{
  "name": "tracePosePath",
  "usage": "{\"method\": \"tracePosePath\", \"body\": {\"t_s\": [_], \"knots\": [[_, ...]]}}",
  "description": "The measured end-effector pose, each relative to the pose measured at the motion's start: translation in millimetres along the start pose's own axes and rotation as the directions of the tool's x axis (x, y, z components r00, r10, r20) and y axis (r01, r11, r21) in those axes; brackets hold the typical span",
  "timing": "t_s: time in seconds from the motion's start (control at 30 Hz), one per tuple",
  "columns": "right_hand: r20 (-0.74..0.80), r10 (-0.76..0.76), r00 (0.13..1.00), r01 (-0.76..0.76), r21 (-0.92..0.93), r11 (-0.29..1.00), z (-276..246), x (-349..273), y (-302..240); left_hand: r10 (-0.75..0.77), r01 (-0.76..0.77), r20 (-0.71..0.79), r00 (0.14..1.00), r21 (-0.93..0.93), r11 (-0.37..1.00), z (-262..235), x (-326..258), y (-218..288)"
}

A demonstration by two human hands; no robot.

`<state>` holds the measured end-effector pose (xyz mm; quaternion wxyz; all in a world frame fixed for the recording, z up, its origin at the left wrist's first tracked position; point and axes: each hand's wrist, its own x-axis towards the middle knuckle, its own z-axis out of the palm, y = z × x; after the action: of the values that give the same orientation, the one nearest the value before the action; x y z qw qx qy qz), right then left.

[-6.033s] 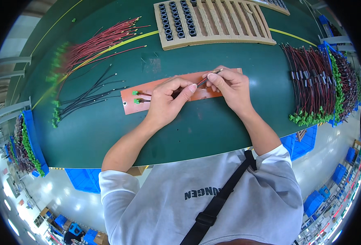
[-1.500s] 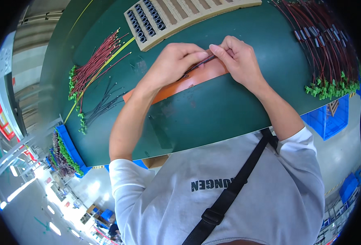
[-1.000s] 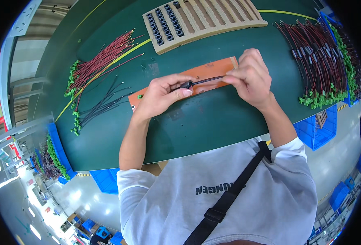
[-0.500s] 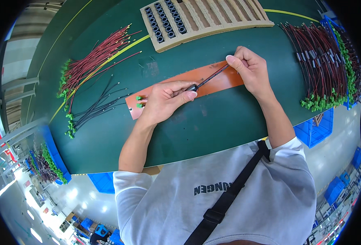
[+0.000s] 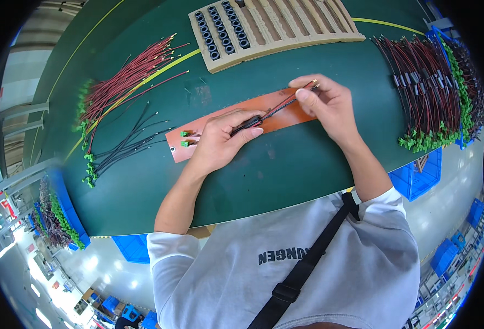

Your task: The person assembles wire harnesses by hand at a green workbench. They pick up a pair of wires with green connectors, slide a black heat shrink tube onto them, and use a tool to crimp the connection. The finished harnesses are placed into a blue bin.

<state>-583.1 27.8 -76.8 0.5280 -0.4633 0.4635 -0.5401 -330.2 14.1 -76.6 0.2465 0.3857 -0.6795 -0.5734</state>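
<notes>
My left hand (image 5: 225, 134) is closed on a pair of red and black wires (image 5: 277, 108), with a black cylindrical piece (image 5: 254, 122) around them at its fingertips. The wires run up to the right and their bare ends stand slightly apart. My right hand (image 5: 328, 107) is at those ends, its thumb and fingers apart with the wire tips between them. Two green connectors (image 5: 185, 139) with short leads stick out beyond my left hand. Under both hands lies an orange-brown strip (image 5: 176, 152) on the green table (image 5: 285, 164).
A tan slotted tray (image 5: 285, 39) with rows of black rings (image 5: 220, 27) stands at the far side. Red wires (image 5: 135, 68) and black wires (image 5: 129, 143) with green connectors lie at left. Bundled wire assemblies (image 5: 428, 93) hang at right. Blue bins (image 5: 420, 175) stand below the table.
My right thumb and fingers have loosened from the wire ends, which now show spread apart. The wires were drawn straight together before. My left hand keeps its place.
</notes>
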Motion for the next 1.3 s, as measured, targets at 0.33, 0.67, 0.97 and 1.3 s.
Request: {"method": "tracePosePath", "body": {"t_s": [0.33,0.67,0.97,1.3], "knots": [[0.033,0.056,0.998,-0.051,-0.126,0.991,5.2,-11.4,0.8,-0.011,0.032,-0.169,0.986,0.122,0.992,5.2,-1.2,4.1],[0.101,0.178,0.979,-0.183,0.040,0.982,-2.7,-0.8,2.1,0.218,-0.169,-0.133,0.967,0.306,0.937,17.9,-5.5,0.0],[0.100,0.221,0.970,-0.238,0.207,0.949,-7.1,-2.0,5.0,0.189,-0.144,-0.141,0.972,0.281,0.949,18.2,-5.5,-4.5],[0.118,0.172,0.978,-0.178,0.045,0.983,-10.6,-2.2,0.6,0.342,-0.274,-0.136,0.930,0.364,0.890,22.5,-1.4,-3.1]]}}
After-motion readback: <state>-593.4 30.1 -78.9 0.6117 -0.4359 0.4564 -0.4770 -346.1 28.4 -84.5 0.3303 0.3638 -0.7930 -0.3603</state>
